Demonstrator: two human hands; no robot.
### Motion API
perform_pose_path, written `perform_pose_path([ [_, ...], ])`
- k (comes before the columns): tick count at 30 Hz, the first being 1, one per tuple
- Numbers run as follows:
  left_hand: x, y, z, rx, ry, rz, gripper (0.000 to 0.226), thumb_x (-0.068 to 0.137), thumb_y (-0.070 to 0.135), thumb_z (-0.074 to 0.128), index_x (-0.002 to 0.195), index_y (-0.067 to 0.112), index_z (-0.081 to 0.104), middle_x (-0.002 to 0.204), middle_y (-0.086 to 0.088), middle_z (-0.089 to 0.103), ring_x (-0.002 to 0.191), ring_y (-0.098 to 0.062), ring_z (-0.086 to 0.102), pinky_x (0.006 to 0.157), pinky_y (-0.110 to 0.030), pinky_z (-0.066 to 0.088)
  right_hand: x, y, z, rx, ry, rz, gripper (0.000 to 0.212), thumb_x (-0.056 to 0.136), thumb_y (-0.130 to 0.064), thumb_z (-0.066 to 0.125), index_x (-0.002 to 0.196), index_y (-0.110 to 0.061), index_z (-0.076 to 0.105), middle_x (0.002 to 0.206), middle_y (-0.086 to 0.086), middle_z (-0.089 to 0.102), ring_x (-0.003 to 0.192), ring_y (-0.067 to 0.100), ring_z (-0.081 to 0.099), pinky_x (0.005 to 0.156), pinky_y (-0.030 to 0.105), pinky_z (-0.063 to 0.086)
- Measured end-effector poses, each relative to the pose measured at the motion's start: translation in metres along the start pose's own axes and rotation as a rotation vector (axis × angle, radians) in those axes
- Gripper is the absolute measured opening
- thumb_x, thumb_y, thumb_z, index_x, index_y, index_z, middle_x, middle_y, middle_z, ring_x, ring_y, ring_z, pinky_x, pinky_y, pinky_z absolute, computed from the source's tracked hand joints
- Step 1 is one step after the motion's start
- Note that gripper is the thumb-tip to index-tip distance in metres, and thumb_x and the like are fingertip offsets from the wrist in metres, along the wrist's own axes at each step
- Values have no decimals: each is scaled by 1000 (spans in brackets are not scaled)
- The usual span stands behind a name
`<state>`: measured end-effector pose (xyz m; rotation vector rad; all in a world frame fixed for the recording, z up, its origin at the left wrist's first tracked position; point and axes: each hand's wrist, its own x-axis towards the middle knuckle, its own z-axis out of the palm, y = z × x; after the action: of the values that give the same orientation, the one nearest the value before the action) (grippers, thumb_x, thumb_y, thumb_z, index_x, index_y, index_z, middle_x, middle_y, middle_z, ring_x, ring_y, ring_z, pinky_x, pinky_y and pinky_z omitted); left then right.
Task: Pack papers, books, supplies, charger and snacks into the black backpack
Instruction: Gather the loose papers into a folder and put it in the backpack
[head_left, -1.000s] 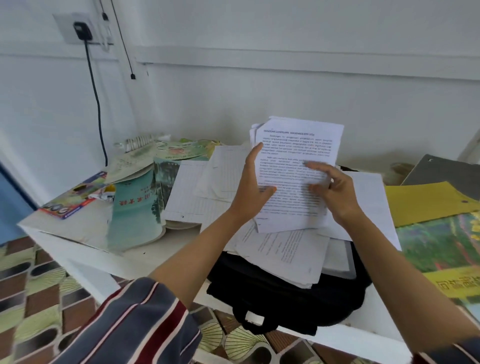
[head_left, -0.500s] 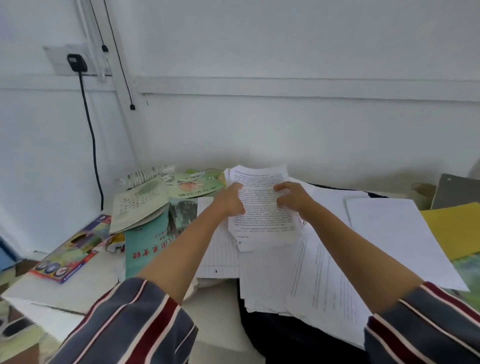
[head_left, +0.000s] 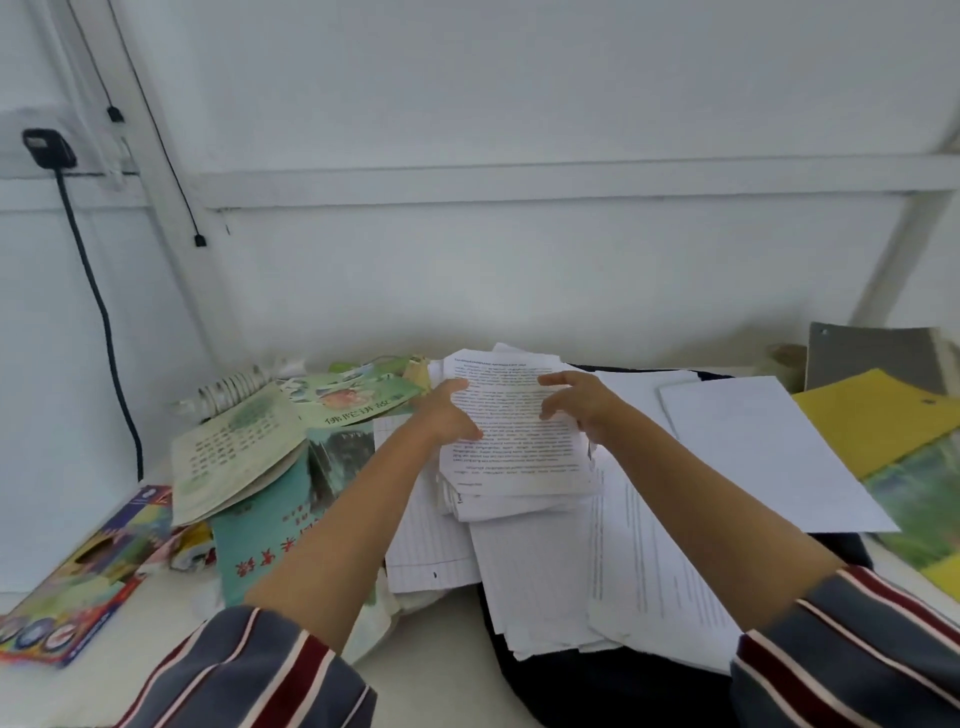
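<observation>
My left hand (head_left: 449, 415) grips the left edge of a stack of printed papers (head_left: 519, 457), and my right hand (head_left: 576, 402) holds its right side with curled fingers. The stack lies low over more loose sheets (head_left: 545, 566) spread on the black backpack (head_left: 597, 686), which shows only at the near edge. Green books (head_left: 270, 530) and an open booklet (head_left: 234, 447) are piled to the left. A black charger plug (head_left: 47, 148) sits in the wall socket with its cable hanging down.
A colourful box (head_left: 67, 587) lies at the table's near left. On the right are a blank white sheet (head_left: 763, 452), a yellow folder (head_left: 878, 415), a grey notebook (head_left: 872, 358) and a green-covered book (head_left: 919, 504). The white wall stands close behind.
Both hands have brought the paper stack from upright in front of me down and away, onto the loose sheets over the backpack. My view has tilted upward.
</observation>
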<state>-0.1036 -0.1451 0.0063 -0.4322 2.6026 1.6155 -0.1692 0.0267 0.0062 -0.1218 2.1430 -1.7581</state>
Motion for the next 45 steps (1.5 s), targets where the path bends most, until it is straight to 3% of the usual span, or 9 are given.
perform_pose_path([
  [5, 2, 4, -10, -415, -47, -54, 79, 73, -25, 59, 138, 16, 41, 138, -13, 45, 123, -29, 45, 91, -33, 43, -7, -6, -13, 212, -101, -12, 44, 76, 21, 50, 105, -11, 55, 116, 14, 54, 104, 33, 55, 74, 34, 53],
  [9, -1, 21, -20, -434, -50, -56, 67, 76, -24, 55, 132, 13, 48, 131, -15, 52, 109, -27, 52, 84, -35, 47, -12, -12, -15, 252, -154, -84, 44, 79, 20, 48, 105, -15, 57, 120, 13, 53, 105, 32, 57, 80, 37, 54],
  [14, -8, 55, -20, -445, 44, 90, 58, 78, -24, 52, 125, 10, 54, 127, -17, 55, 103, -26, 56, 83, -34, 51, -20, -25, -28, 389, -130, -219, 54, 81, 21, 46, 124, -11, 52, 118, 10, 56, 98, 25, 60, 76, 33, 57],
  [19, -18, 101, 7, -504, 12, 254, 59, 79, -22, 52, 129, 10, 50, 122, -11, 56, 94, -17, 59, 74, -22, 53, -36, -43, -73, 485, -32, -330, 48, 79, 22, 43, 111, -11, 56, 107, 7, 59, 87, 20, 62, 73, 26, 56],
  [27, -10, 124, 150, -456, -289, 82, 75, 80, -20, 56, 144, 9, 29, 142, -14, 42, 126, -27, 45, 94, -32, 42, -62, 4, -201, 114, 246, -141, 51, 77, 19, 47, 118, -9, 56, 116, 13, 50, 97, 28, 52, 73, 32, 51],
  [31, -9, 119, 206, -362, -286, -9, 73, 81, -15, 60, 142, 12, 30, 139, -9, 43, 127, -24, 44, 89, -24, 41, -72, 32, -231, -88, 314, -50, 50, 80, 17, 50, 125, -4, 53, 123, 16, 46, 104, 31, 51, 78, 33, 46],
  [34, -2, 115, 228, -329, -204, -41, 71, 80, -15, 61, 140, 8, 32, 139, -15, 42, 125, -28, 45, 91, -29, 42, -75, 46, -235, -168, 300, -9, 49, 81, 14, 52, 127, -3, 51, 134, 18, 43, 118, 32, 46, 80, 29, 40],
  [39, 4, 114, 240, -216, -123, -18, 73, 78, -15, 61, 141, 11, 33, 139, -14, 42, 125, -26, 44, 96, -30, 42, -75, 57, -237, -127, 231, 26, 51, 84, 14, 49, 130, -7, 47, 124, 15, 41, 99, 25, 44, 72, 29, 43],
  [45, -4, 113, 237, -352, -105, -31, 70, 77, -15, 63, 136, 14, 41, 135, -12, 47, 121, -26, 48, 87, -28, 45, -77, 58, -246, 85, 239, 13, 49, 77, 22, 50, 120, 0, 56, 128, 19, 49, 97, 28, 49, 72, 32, 47],
])
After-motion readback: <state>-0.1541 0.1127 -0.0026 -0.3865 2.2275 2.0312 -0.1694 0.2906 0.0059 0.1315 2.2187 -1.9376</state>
